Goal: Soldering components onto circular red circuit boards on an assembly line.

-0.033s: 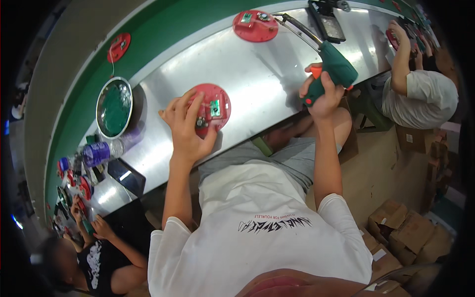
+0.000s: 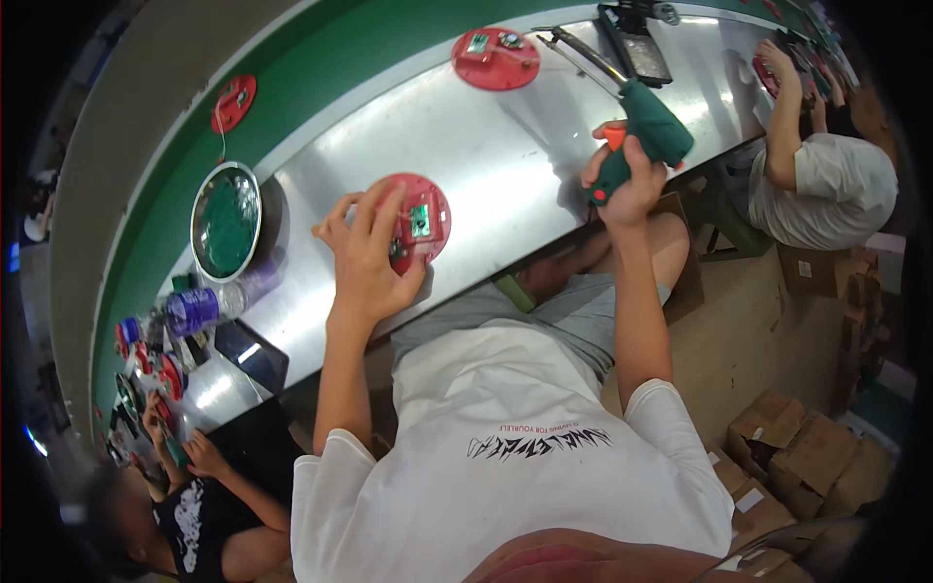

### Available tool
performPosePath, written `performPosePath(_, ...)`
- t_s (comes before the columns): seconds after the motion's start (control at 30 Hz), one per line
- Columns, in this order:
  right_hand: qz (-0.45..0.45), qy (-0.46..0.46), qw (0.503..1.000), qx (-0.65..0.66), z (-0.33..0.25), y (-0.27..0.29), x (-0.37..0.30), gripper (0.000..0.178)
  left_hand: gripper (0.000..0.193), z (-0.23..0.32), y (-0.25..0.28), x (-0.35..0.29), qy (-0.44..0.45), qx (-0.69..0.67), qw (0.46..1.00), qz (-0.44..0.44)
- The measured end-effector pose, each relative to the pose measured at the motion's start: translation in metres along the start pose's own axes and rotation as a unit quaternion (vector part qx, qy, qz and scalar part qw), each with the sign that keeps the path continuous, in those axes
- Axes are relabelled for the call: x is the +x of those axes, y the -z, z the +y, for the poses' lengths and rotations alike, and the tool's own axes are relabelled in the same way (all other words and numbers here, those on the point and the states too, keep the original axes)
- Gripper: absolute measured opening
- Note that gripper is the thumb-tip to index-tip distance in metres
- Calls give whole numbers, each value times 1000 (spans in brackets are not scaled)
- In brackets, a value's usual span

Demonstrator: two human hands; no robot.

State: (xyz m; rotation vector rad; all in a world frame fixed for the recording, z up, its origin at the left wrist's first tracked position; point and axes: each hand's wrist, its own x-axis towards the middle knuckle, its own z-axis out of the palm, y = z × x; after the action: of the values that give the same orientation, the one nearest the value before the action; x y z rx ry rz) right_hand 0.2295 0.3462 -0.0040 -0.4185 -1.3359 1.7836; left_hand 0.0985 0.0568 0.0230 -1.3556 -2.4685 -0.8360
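Note:
My left hand [image 2: 367,248] grips a round red plastic disc [image 2: 439,199] on the metal bench, its fingers over the left side and the thumb at the near edge. On the disc are a small green circuit board [image 2: 420,222] and a small round part, partly covered by my fingers. My right hand [image 2: 630,185] is closed round the handle of a green soldering gun [image 2: 653,126] with an orange trigger. Its long metal tip points far left, close to a second red disc [image 2: 496,60] with a green board and a wire, lying farther back.
A metal bowl [image 2: 257,219] with green contents stands left, near a third red disc [image 2: 233,102]. Bottles [image 2: 192,309] and a dark tablet-like slab [image 2: 251,355] lie nearer. A black stand [image 2: 643,49] is at the back. Co-workers sit on both sides; cardboard boxes [image 2: 807,442] stand at right.

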Motion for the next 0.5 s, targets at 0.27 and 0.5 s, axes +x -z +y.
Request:
performPosePath(0.27, 165, -66, 981, 82, 20, 2, 18, 28, 46, -93, -38, 148, -56, 207, 977, 21)
performPosePath(0.5, 198, -50, 974, 96, 21, -6, 19, 29, 46, -26, -108, 227, 60, 64, 995, -54)
